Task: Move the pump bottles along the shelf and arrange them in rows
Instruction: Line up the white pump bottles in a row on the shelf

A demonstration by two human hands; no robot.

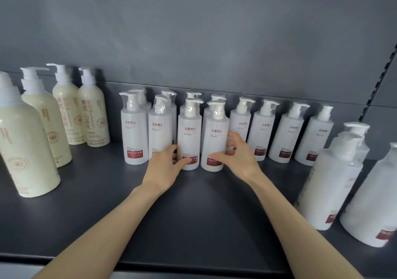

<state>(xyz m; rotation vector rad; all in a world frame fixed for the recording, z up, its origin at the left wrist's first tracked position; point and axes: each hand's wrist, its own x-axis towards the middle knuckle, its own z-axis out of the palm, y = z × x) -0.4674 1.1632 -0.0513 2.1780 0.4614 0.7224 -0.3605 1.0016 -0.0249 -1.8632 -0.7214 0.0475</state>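
Note:
Several white pump bottles with red labels stand on the dark shelf (pixel 193 214), in two rows at the middle and a single row to the right. My left hand (pixel 165 167) grips the lower part of one front bottle (pixel 189 135). My right hand (pixel 238 156) grips the bottle beside it (pixel 215 137), thumb across the front and fingers curled round its right side. Both bottles stand upright on the shelf, close together.
Taller cream pump bottles (pixel 92 115) stand at the left, the nearest (pixel 23 145) close to the front. Larger white pump bottles (pixel 335 175) crowd the right front. A grey back wall (pixel 214 42) closes the shelf; its front edge (pixel 193 263) runs below my forearms.

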